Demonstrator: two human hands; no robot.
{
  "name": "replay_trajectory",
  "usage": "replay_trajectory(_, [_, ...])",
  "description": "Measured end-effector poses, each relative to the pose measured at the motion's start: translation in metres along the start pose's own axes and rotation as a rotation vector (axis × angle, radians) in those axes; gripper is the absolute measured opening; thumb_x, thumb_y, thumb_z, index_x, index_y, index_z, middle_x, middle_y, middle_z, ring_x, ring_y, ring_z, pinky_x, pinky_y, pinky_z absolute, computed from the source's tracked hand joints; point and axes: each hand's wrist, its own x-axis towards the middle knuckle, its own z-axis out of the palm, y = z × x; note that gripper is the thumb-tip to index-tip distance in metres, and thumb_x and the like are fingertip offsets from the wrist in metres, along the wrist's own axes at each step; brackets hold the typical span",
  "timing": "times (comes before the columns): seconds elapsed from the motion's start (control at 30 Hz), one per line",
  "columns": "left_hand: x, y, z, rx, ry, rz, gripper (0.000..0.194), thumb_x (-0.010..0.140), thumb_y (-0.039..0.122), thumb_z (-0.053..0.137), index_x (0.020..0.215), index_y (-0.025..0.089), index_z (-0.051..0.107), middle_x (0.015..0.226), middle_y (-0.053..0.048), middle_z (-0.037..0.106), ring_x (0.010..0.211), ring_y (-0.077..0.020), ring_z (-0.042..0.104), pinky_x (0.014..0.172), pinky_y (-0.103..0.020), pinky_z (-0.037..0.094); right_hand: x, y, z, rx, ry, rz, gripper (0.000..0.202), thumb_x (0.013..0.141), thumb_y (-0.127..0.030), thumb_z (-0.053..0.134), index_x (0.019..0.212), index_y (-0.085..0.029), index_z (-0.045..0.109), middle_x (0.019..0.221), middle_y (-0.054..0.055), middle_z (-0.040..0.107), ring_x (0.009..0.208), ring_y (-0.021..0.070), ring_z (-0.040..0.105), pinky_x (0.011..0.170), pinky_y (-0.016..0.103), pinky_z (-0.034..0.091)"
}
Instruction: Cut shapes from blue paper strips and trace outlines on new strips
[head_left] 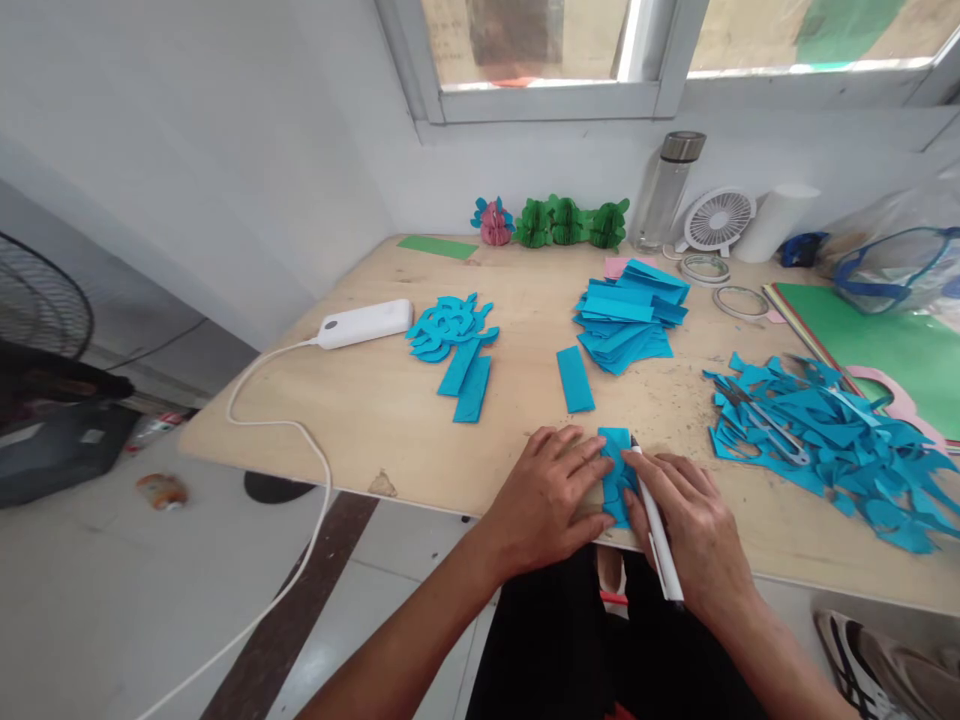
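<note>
A folded blue paper strip (616, 490) lies at the table's front edge. Flat across its left side, my left hand (551, 495) presses it down with the fingers stretched out. My right hand (686, 520) grips a white pen (657, 535), its dark tip close to the strip's upper right edge. Just beyond my left fingers is a single blue paper strip (575, 380). Farther back sits a stack of folded blue paper (630, 315). To the left, curvy blue cut-outs (450, 325) lie beside two blue strips (472, 388).
Blue paper scraps (847, 450) with scissors (776, 430) on them spread to the right. A white power bank (365, 324) with a cable is at left. Along the back stand green paper ornaments (566, 222), a glass bottle (666, 195), a small fan (718, 220) and tape rolls (705, 269).
</note>
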Motion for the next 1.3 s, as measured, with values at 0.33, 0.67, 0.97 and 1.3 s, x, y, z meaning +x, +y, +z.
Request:
replay_trajectory(0.33, [0.0008, 0.0005, -0.0006, -0.002, -0.01, -0.008, 0.05, 0.088, 0.049, 0.056, 0.129, 0.021, 0.055, 0.142, -0.007, 0.053, 0.134, -0.0321, 0.04, 0.111, -0.053, 0.03, -0.0016, 0.001, 0.002, -0.021, 0.005, -0.023, 0.031, 0.093, -0.025, 0.052, 0.123, -0.018, 0.06, 0.103, 0.01, 0.071, 0.097, 0.0276, 0.061, 0.085, 0.044, 0.047])
replay_trajectory(0.67, [0.0004, 0.0005, 0.0001, 0.012, 0.005, 0.009, 0.049, 0.088, 0.047, 0.056, 0.13, 0.021, 0.053, 0.138, -0.008, 0.055, 0.13, -0.0309, 0.043, 0.107, -0.051, 0.034, -0.0014, -0.0012, 0.0016, -0.05, 0.033, -0.02, 0.03, 0.093, -0.024, 0.051, 0.118, -0.015, 0.064, 0.102, 0.012, 0.072, 0.097, 0.0274, 0.062, 0.084, 0.043, 0.048])
replay_trajectory(0.97, [0.0008, 0.0012, -0.0006, 0.014, -0.003, 0.012, 0.051, 0.088, 0.046, 0.056, 0.132, 0.02, 0.052, 0.141, -0.007, 0.053, 0.132, -0.0307, 0.041, 0.109, -0.05, 0.03, -0.0015, -0.0011, 0.0009, -0.049, 0.029, -0.046, 0.029, 0.092, -0.021, 0.054, 0.119, -0.013, 0.063, 0.104, 0.011, 0.071, 0.098, 0.027, 0.06, 0.086, 0.042, 0.047])
replay_trajectory(1.3, [0.0008, 0.0009, -0.0006, 0.003, -0.018, 0.006, 0.052, 0.088, 0.046, 0.056, 0.134, 0.022, 0.051, 0.142, -0.006, 0.053, 0.131, -0.0317, 0.041, 0.108, -0.052, 0.031, -0.0021, -0.0008, 0.0018, -0.056, 0.048, -0.056, 0.03, 0.091, -0.02, 0.056, 0.119, -0.013, 0.063, 0.104, 0.01, 0.072, 0.098, 0.0269, 0.06, 0.085, 0.042, 0.046])
